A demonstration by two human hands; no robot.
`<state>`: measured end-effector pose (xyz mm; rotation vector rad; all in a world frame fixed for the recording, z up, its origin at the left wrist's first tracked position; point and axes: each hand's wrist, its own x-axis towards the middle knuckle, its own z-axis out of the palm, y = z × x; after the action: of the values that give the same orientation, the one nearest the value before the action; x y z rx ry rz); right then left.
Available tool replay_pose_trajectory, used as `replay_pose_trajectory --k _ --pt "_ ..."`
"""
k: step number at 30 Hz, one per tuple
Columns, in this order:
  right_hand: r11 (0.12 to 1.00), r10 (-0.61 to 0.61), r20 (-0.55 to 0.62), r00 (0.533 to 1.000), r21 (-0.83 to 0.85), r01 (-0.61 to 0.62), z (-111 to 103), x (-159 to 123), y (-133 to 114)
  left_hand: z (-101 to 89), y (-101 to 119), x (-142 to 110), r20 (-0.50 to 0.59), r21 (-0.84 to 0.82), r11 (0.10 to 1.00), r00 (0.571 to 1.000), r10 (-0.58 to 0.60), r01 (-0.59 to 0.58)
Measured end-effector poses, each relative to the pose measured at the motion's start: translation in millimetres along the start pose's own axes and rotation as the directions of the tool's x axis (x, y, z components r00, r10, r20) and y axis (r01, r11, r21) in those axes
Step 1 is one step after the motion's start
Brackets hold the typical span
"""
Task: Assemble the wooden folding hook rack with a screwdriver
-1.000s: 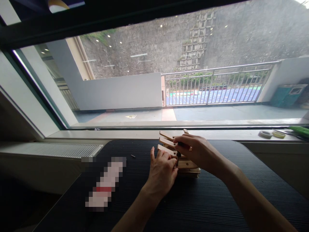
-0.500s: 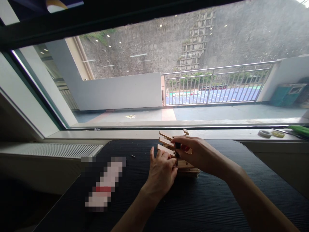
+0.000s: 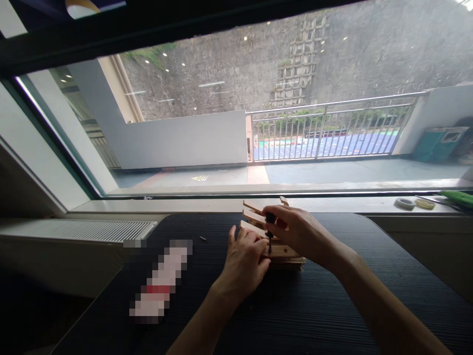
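A screwdriver [image 3: 270, 231] with a dark, partly red handle stands nearly upright, its tip down on a wooden slat. The fingers of my right hand [image 3: 295, 224] are closed round its handle from above. Beneath both hands is a wooden slatted assembly [image 3: 291, 251] with several light slats, round holes in the front one, and a dark gap below. My left hand [image 3: 246, 259] grips the assembly's left front, fingers bent over the wood close to the screwdriver's shaft; its little finger sticks up. What lies under the left fingertips is hidden.
A small screw-like metal piece [image 3: 203, 239] lies on the black table [image 3: 177, 335], with a blurred-out pale object [image 3: 162, 281] to its left. Tape rolls [image 3: 405, 203] and a green item [image 3: 458, 199] sit on the windowsill [image 3: 207, 205], below a large window.
My right hand has risen slightly with the screwdriver, and more of its shaft shows. The left fingertips have drawn back a little from the shaft. The assembly stays in place.
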<state>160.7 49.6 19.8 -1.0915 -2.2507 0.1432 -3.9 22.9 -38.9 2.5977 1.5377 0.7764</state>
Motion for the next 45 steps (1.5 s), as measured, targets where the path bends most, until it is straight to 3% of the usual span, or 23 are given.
replay_pose_trajectory --k 9,20,28,36,45 --pt "0.999 0.018 0.024 1.000 0.050 -0.019 6 3 -1 -6.5 -20 1 0.019 -0.138 0.990 0.999 -0.027 0.030" --pt "0.990 0.138 -0.065 0.988 -0.020 -0.139 24 8 10 -6.2 -14 1 0.008 -0.104 0.994 1.000 -0.019 0.020" --pt "0.991 0.097 0.052 0.994 0.086 -0.101 16 2 11 -5.2 -13 -1 -0.007 -0.025 1.000 1.000 -0.012 0.011" --pt "0.996 0.048 0.060 0.997 0.067 -0.052 6 -2 7 -3.8 -8 -1 -0.016 0.044 0.999 1.000 -0.011 0.012" --pt "0.997 0.072 0.029 0.997 -0.005 -0.072 5 1 7 1.6 4 -2 -0.010 0.069 0.997 1.000 0.018 -0.018"
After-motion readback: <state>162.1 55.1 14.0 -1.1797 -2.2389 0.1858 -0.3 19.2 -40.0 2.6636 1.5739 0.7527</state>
